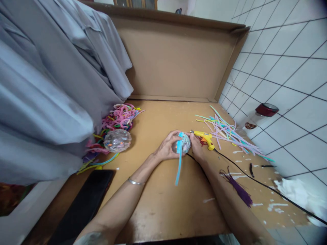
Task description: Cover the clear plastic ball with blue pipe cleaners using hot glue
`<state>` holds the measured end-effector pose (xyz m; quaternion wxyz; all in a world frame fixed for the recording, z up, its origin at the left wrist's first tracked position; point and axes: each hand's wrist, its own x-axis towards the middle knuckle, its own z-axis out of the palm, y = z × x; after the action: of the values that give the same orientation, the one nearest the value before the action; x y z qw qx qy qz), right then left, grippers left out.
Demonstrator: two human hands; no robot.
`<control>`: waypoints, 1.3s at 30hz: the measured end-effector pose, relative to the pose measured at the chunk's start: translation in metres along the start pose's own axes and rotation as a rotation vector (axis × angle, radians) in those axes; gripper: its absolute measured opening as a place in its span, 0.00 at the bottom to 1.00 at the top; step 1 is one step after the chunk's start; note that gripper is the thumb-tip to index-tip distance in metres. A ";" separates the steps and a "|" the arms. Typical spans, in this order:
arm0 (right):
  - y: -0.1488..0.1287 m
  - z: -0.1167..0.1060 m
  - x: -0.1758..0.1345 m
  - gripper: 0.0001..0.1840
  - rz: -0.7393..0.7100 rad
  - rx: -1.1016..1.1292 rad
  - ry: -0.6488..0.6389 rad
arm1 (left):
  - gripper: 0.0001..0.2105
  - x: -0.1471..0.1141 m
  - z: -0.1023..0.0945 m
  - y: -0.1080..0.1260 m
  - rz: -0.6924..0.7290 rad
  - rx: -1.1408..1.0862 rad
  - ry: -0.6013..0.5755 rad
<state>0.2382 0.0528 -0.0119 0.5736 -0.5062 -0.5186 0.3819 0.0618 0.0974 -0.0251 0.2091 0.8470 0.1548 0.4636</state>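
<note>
Clear plastic catches the light on the round ball (186,143) held over the middle of the table (158,117), well in from its edges. The person's left hand (169,146) curls around it, grip pinching the ball and a blue strip (179,163) that runs over its side and dangles toward the near edge. The right hand (196,145) meets the ball's other side; how far its grip closes I can't tell, since most fingers are hidden. Just beside that hand lies a yellow glue gun (208,137), its black cord (245,173) trailing to the near right corner. Pastel fuzzy stems (224,127) spread along the right edge, a purple bundle (237,188) nearer me. By the left edge, a second clear ball (117,140) sits against pink coils (122,115); a black slab (94,190) lies toward the near left corner.
</note>
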 end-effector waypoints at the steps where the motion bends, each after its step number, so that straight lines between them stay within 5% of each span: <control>1: -0.001 0.000 0.000 0.32 -0.017 -0.006 0.002 | 0.33 0.000 0.000 0.000 0.006 0.001 -0.009; 14: -0.012 0.001 -0.003 0.27 -0.427 -0.405 0.030 | 0.34 0.003 -0.002 0.001 -0.089 -0.018 -0.004; 27: -0.020 0.006 -0.010 0.25 -0.472 -0.466 0.169 | 0.33 -0.002 -0.004 0.001 -0.036 0.059 0.016; 39: -0.025 0.009 -0.015 0.25 -0.490 -0.623 0.112 | 0.32 0.002 -0.006 0.006 -0.013 0.052 -0.025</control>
<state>0.2247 0.0347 0.0091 0.4941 -0.5373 -0.6828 0.0299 0.0578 0.0943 -0.0177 0.1918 0.8570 0.1696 0.4472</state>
